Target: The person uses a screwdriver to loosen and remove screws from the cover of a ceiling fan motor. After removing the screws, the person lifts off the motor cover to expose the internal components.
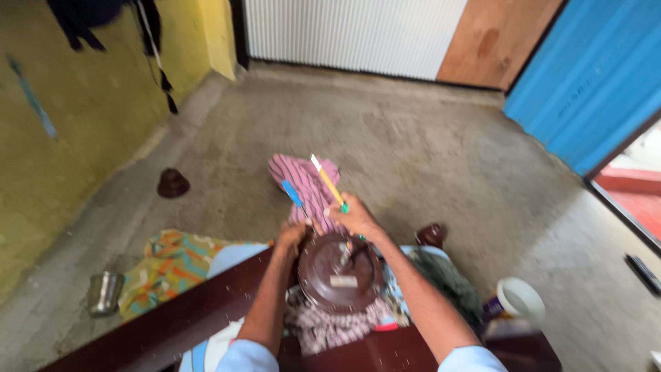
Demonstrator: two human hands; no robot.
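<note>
I look down at my two hands over a round brown lid (340, 274). The lid sits just below both hands, close to my body, on a bundle of cloth.

My right hand (356, 218) is closed around a long thin tool with a yellow handle (328, 182). The tool's long line runs up and to the left, away from me, with its white tip far from the hand. The low end points down at the lid's middle.

My left hand (292, 235) is closed on a shorter tool with a blue handle (292, 193). It also leans up and away. This hand touches the lid's left edge.

Both hands are about as near to the lid. A striped pink cloth (308, 186) lies on the floor (427, 151) just past the hands.
</note>
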